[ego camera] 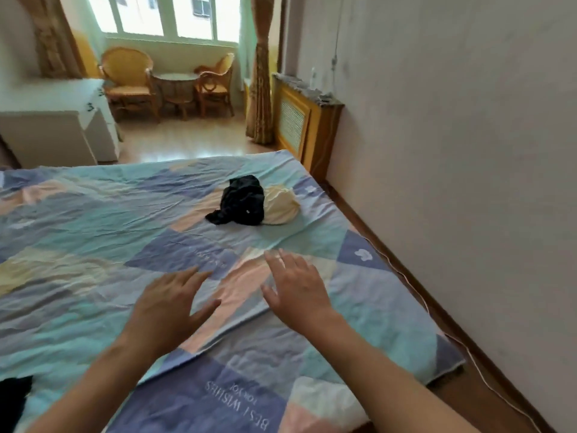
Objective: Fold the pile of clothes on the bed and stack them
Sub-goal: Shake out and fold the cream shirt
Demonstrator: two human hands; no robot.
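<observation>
Near the bed's (93,214) far right edge, black and cream clothes (253,201) were bunched; both hands' fingers (187,276) were spread, holding nothing.

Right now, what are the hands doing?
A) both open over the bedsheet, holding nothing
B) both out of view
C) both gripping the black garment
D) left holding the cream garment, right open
A: the left hand and right hand are spread over the bedsheet, short of the black garment and cream garment.
</observation>
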